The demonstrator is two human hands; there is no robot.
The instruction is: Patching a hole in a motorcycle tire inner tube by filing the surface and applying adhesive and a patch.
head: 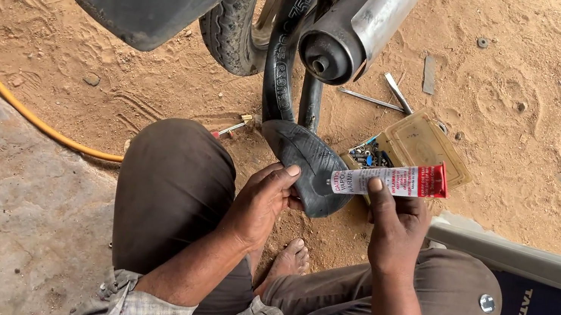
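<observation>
Right hand (397, 228) presses, seemingly, glue tube (390, 179) onto inner tube (306, 162).

Sandy ground (525, 162): yellow hose (0, 89), open plastic box (417, 145), metal tools (384, 95), concrete slab (2, 208).

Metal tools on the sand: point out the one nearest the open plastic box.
The shorter flat tool, angled with its lower end almost at the box; the thin rod lies farther left.
</observation>
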